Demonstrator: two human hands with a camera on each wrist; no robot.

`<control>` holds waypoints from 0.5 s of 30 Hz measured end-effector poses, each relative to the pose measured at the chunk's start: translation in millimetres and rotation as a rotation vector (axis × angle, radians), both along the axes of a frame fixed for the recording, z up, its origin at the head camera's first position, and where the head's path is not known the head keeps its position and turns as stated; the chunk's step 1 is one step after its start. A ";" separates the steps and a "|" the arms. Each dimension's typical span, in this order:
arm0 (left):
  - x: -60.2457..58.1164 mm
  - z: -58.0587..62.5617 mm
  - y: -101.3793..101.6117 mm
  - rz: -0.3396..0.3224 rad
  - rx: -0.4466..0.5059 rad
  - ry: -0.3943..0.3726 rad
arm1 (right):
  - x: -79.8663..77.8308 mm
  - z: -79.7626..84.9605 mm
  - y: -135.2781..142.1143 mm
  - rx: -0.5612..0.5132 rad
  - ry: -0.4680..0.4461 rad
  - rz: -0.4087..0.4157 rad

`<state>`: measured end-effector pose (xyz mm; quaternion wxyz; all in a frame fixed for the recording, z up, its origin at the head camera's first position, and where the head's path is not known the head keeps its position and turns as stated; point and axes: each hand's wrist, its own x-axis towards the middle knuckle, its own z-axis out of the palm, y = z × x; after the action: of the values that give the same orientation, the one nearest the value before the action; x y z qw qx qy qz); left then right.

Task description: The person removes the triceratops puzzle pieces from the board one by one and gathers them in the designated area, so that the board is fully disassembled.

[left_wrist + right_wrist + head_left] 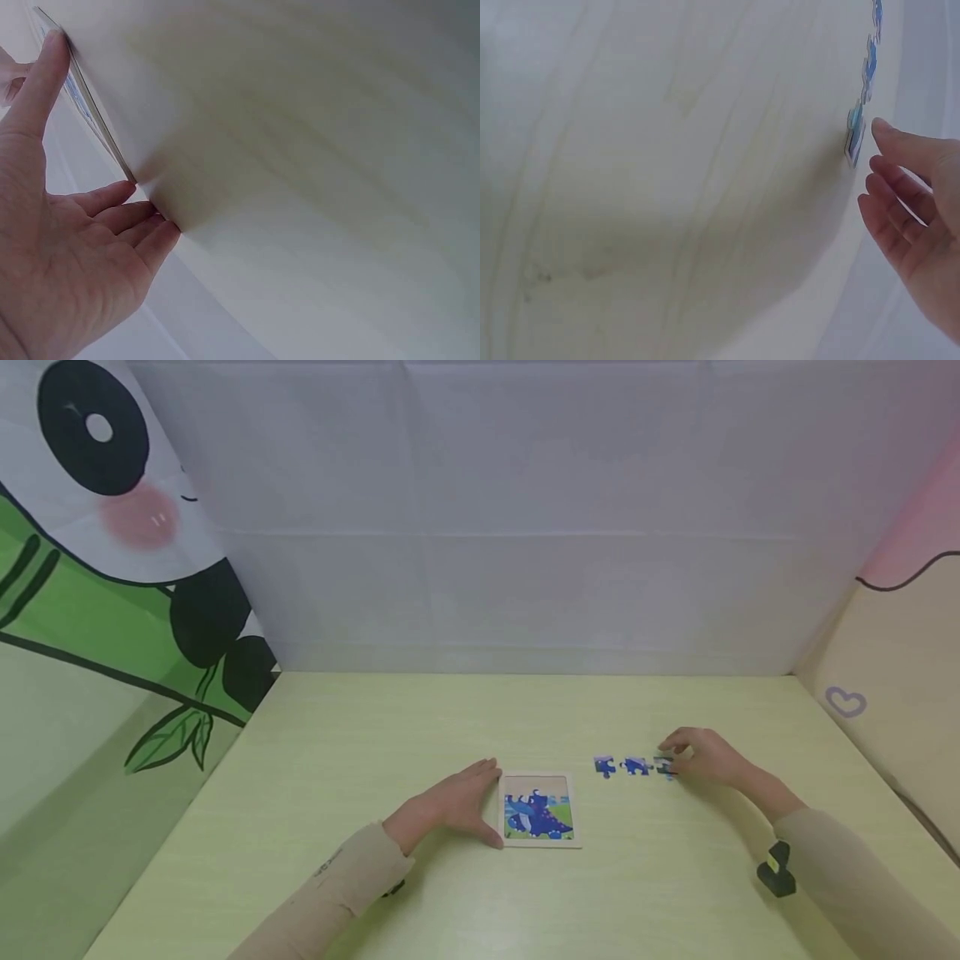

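A square puzzle tray (542, 843) with a pale border lies flat on the table, showing a blue dinosaur picture (536, 818). My left hand (453, 802) rests along the tray's left side, thumb at the near corner and fingers at the far one. To the right of the tray, three loose jigsaw pieces form a row: a left piece (604, 766), a middle piece (637, 766) and a right piece (662, 765). At the right piece is my right hand (708, 757), its thumb and fingers apart beside it in the right wrist view, with nothing between them.
The pale wooden table (375, 718) ends at a white cloth backdrop (480, 602). A panda-print panel (187, 552) borders the left side, and a cream and pink panel (892, 643) the right.
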<state>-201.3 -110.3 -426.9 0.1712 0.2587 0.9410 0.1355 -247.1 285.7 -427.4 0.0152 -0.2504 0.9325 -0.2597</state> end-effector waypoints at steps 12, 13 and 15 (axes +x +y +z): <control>-0.4 -0.3 0.0 0.007 0.001 -0.008 | -2.6 8.2 -50.9 -0.018 -0.041 0.068; -0.5 -0.6 0.0 0.008 0.000 -0.010 | -2.4 8.4 -56.9 -0.023 -0.048 0.076; -0.8 -0.9 -0.1 0.011 -0.004 -0.012 | -2.6 7.8 -68.5 -0.028 -0.057 0.094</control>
<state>-202.1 -110.4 -427.9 0.1766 0.2525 0.9415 0.1363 -249.7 217.1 -419.6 0.0505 -0.2868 0.9152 -0.2786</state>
